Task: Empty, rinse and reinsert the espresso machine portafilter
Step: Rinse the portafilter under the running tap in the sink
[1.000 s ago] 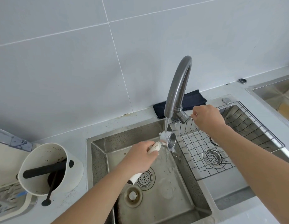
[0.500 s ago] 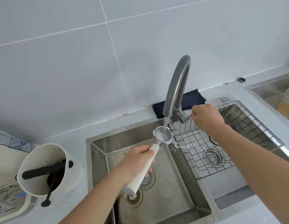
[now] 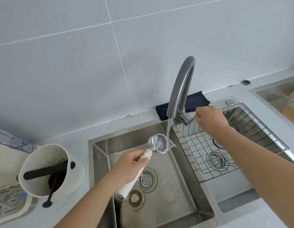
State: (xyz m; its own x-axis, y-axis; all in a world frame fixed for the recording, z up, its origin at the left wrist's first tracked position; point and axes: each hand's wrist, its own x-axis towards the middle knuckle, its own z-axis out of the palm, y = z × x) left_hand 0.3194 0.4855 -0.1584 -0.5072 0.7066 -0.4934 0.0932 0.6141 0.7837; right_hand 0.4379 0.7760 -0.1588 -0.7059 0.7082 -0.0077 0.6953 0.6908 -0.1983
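Note:
My left hand (image 3: 129, 167) grips the white handle of the portafilter (image 3: 157, 143) over the left sink basin (image 3: 184, 191). Its metal basket faces up and toward me, full of water, with the stream from the grey curved faucet (image 3: 180, 86) falling on its right rim and spilling over. My right hand (image 3: 210, 118) is closed on the thin faucet lever at the tap's base.
A white knock box (image 3: 44, 168) with a black bar and coffee grounds stands on the counter at the left. A wire rack (image 3: 225, 145) sits in the right basin. A dark cloth (image 3: 192, 100) lies behind the faucet. Another sink edge shows far right.
The portafilter basket has turned from facing sideways to facing up under the stream, then shifted slightly left so the water hits its right rim. My right hand stays on the lever.

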